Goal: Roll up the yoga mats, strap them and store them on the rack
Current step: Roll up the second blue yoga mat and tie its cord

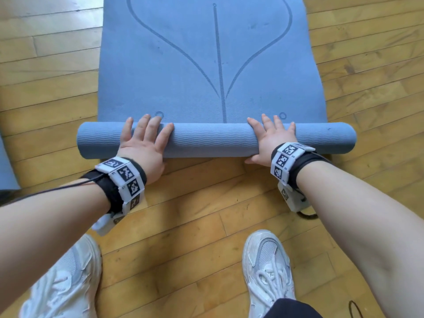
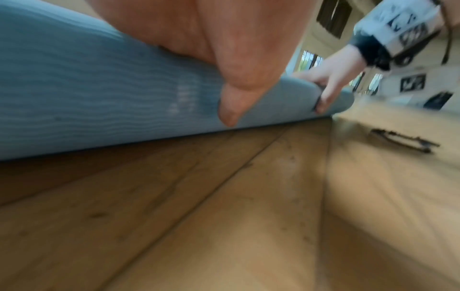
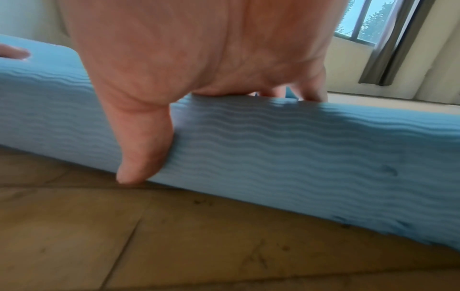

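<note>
A blue yoga mat [image 1: 183, 65] lies flat on the wooden floor, and its near end is wound into a roll [image 1: 211, 140] that runs left to right. My left hand [image 1: 144, 143] presses on the roll's left part, fingers straight and spread over the top. My right hand [image 1: 270, 138] presses on the right part in the same way. In the left wrist view the left thumb [image 2: 234, 98] points down the roll's [image 2: 99, 98] near side. The right thumb [image 3: 141, 153] reaches down the roll [image 3: 298, 153] to the floor.
A second blue mat's edge [image 1: 6, 166] shows at the far left. My white shoes [image 1: 68, 283] [image 1: 268, 271] stand just behind the roll. A dark strap [image 2: 403, 139] lies on the floor to the right, and another dark loop [image 1: 354, 309] lies at the lower right. A curtained window [image 3: 388, 39] is beyond.
</note>
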Motion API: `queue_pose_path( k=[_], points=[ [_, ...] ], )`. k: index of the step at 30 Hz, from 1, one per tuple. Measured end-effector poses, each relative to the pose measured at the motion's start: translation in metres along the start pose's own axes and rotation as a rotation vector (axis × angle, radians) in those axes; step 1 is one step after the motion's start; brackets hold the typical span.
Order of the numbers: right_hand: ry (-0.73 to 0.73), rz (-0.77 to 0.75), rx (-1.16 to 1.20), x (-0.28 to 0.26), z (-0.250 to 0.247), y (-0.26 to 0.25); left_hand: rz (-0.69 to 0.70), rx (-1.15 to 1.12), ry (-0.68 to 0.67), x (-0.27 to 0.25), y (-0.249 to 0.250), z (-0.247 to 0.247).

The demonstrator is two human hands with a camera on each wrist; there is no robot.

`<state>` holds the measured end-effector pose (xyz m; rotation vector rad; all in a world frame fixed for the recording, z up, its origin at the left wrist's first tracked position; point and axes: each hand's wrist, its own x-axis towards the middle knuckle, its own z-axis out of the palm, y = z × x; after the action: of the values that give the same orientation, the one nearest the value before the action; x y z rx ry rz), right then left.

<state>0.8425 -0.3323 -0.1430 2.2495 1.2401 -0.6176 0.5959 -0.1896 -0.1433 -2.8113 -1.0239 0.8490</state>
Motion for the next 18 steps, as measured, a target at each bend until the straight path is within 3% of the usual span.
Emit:
queue_pose_path(
  k=[6, 13, 18],
  points=[
    [0.000, 0.036, 0.032, 0.007, -0.010, -0.002, -0.007, -0.013, -0.038, 0.012, -0.003, 0.006],
    [0.133, 0.035, -0.008, -0.002, 0.002, -0.016, -0.001, 0.038, -0.055, 0.038, -0.015, -0.005],
    [0.216, 0.020, 0.018, 0.004, 0.001, -0.010, 0.041, 0.119, 0.029, 0.046, -0.019, -0.012]
  ],
)
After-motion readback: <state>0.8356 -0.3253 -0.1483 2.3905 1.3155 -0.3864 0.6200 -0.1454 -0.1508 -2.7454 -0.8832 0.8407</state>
